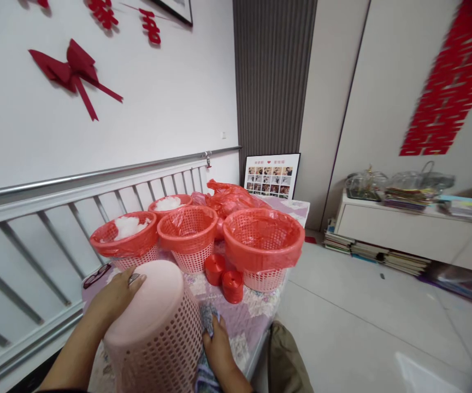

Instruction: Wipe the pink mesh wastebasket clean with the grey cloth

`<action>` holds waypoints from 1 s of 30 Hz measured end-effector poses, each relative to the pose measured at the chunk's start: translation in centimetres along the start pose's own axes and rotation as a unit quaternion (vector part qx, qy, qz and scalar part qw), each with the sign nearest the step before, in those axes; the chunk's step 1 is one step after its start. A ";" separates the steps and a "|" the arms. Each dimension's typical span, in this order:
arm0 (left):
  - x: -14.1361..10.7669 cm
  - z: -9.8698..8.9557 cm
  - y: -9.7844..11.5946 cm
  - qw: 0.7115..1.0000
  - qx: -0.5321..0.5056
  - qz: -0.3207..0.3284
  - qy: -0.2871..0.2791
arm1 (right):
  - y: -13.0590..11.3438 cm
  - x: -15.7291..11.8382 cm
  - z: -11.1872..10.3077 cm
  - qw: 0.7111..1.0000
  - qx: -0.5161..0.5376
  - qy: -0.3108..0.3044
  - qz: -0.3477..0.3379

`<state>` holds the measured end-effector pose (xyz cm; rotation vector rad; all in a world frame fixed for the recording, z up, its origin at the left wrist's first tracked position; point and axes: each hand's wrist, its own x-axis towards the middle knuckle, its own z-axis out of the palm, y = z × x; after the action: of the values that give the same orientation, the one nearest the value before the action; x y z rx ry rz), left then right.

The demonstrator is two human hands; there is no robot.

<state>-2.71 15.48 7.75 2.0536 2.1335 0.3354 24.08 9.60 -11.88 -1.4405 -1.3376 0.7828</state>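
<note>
A pink perforated basket (158,322) stands upside down at the near edge of the table. My left hand (115,292) rests on its upturned base, fingers bent over the top edge and a ring on one finger. To the right of the basket, my right hand (219,346) grips a grey-blue cloth (208,319) against its side. Beyond them are baskets lined with red plastic bags: one at the right (264,240), one in the middle (187,234), and two at the left (125,237) and back (170,203) holding white material. Two red ribbon rolls (232,286) sit between.
Crumpled red plastic bags (234,196) lie behind the lined baskets. Glasses (96,276) sit at the table's left edge, beside a white railing (55,218). A framed photo board (272,176) stands behind the table. A low white cabinet (412,229) is at the right.
</note>
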 end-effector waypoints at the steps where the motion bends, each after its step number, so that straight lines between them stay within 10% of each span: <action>1: 0.0 0.0 0.0 1.000 -0.001 0.001 0.001 | 0.6 -0.2 -0.1 1.000 -0.004 0.001 0.011; 17: -0.1 0.1 -0.1 1.000 0.006 0.007 0.017 | -10.1 -1.8 0.1 0.982 0.075 -0.007 -0.171; 21: -0.1 0.1 -0.1 1.000 0.006 0.009 0.017 | -6.4 -2.5 1.0 0.982 0.058 0.012 -0.177; 30: 0.2 0.3 -0.4 1.000 -0.002 0.016 0.017 | 6.4 -4.3 2.1 0.999 -0.023 0.016 0.040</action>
<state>-3.01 15.73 7.34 2.0960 2.1200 0.3819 23.47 6.50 -19.23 -1.5435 -1.2883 0.7825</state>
